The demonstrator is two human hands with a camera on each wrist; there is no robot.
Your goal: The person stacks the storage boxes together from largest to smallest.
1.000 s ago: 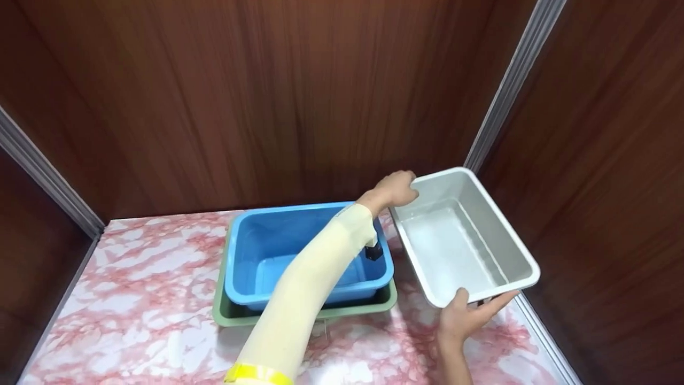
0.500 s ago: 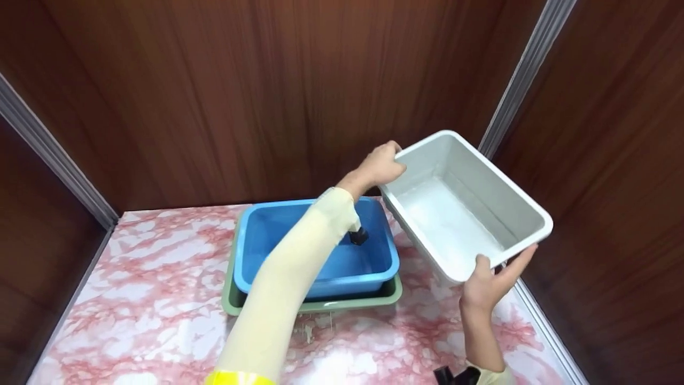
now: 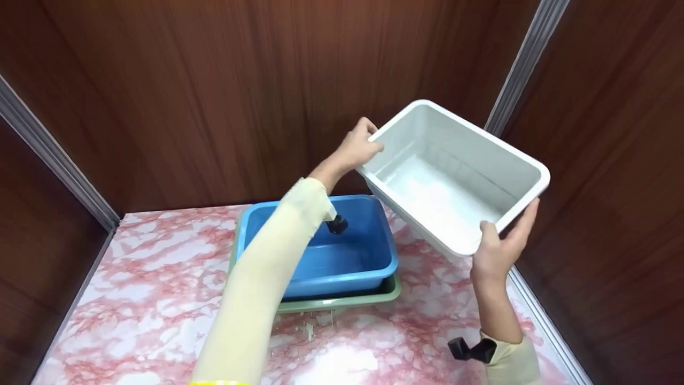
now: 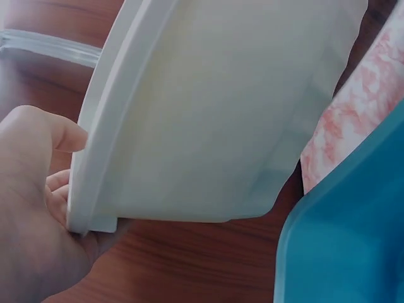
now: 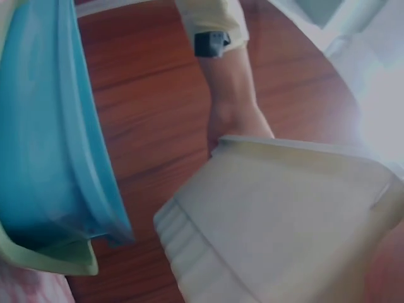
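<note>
A white plastic basin hangs tilted in the air, right of the blue basin, with its inside facing the head camera. My left hand grips its left rim, thumb inside and fingers curled beneath, as the left wrist view also shows. At the near right corner my right hand holds the rim, thumb over the edge and fingers along the outside. Below and to the left, a blue basin sits inside a green basin. My left forearm hides part of both.
The basins stand on a table with a red-and-white marbled cover. A brown wood-grain panel rises behind, another stands at the right, and metal strips run along the corners. Black wrist cameras are strapped to both arms.
Both hands have raised the white basin, and its left end has shifted left toward the blue basin. The blue and green basins have stayed in place.
</note>
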